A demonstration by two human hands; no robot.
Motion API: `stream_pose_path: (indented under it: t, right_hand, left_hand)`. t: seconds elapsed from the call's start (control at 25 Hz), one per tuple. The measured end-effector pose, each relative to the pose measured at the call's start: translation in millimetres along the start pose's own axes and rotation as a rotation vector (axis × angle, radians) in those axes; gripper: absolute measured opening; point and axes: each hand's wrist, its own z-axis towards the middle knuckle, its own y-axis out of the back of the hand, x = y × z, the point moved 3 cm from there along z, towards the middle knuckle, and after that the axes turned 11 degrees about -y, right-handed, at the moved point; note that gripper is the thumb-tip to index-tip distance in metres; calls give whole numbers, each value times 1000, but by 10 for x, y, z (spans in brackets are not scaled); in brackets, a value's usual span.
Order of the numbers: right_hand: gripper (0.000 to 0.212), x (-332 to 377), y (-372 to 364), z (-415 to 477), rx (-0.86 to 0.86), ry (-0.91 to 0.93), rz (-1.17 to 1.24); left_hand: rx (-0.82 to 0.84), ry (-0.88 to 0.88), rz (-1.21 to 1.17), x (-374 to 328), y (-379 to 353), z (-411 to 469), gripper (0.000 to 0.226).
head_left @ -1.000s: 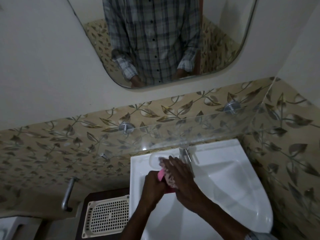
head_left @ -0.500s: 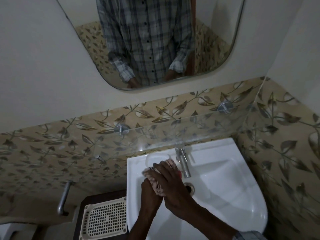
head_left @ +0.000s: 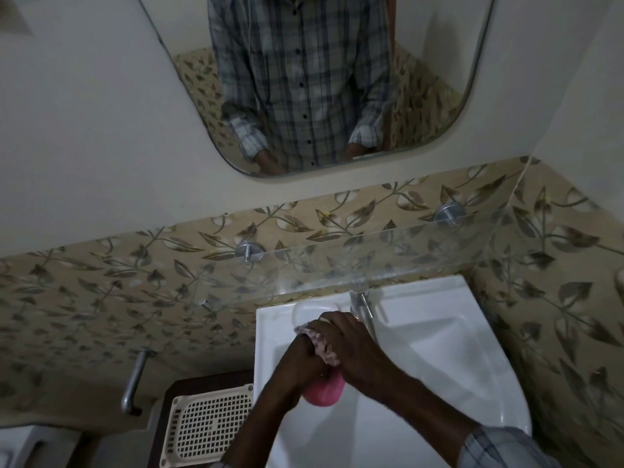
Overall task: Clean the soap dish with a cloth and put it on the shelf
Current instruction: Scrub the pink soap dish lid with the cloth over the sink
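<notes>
While both hands meet over the left half of a white glossy sink (head_left: 439, 349), the left hand (head_left: 304, 359) grips a pink soap dish (head_left: 326, 393), a smooth rounded plastic shape whose lower end shows below the fingers. The right hand (head_left: 351, 346) is closed around a crumpled speckled cloth (head_left: 320, 342), pressing it against the dish's upper part. The dish is held in the air above the basin, near its left rim. A chrome tap (head_left: 363, 304) stands at the sink's back edge, just beside the right hand. Above it a clear glass shelf (head_left: 388, 261) juts from leaf-patterned tiles on round metal mounts. A cream perforated plastic tray (head_left: 209, 427) lies left of the sink. A rounded mirror (head_left: 439, 96) reflects a checked shirt.
</notes>
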Motion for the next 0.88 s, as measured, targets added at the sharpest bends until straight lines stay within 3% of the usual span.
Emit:
stream_pose_path:
  t: [0.04,0.12,0.2,0.24,0.28,0.32,0.44,0.52,0.56,0.64,0.72,0.8,0.88]
  right_hand:
    - [46,51,-32,-1,-62,-6,7]
    - [46,76,-88,17,-91,-231,154]
    - [46,20,-175,-38,10,-356,165]
    - [46,-10,-223,-57,34,-294,89]
    - [47,12,-220,-63,69,-230,61]
    - [48,59,-201,-46,83,-199,71]
    - [51,91,-132,31,-5,-305,183]
    - [56,71,-208,17,-43,-174,68]
    - [54,35,-216,1,-3,-230,168]
    - [44,-41,-280,10,63,-511,472]
    - [35,-105,-310,-17,40,-680,527]
    - [36,-140,-259,-37,51,-653,537]
    - [42,-136,-193,-22,112,-496,470]
  left_hand:
    - [-91,-33,74,-70,-25,7,28]
    - [-238,-29,187,-106,-88,-27,20]
    - [-271,38,253,-40,-240,-69,18]
    - [-239,143,46,-39,-283,-133,16]
    - [-321,114,44,24,-242,-154,14]
    - [-300,25,46,46,-250,-179,14]
    - [-346,-58,213,77,-128,-50,24]
    - [-338,-75,171,155,-72,-15,29]
    - [-354,-94,118,180,-77,-20,27]
    - [-472,-96,15,108,-143,-61,28]
    - [-558,-84,-106,70,-168,-112,33]
    - [-476,-74,-154,35,-114,-108,31]
    - [-237,-12,-102,-18,6,-47,28]
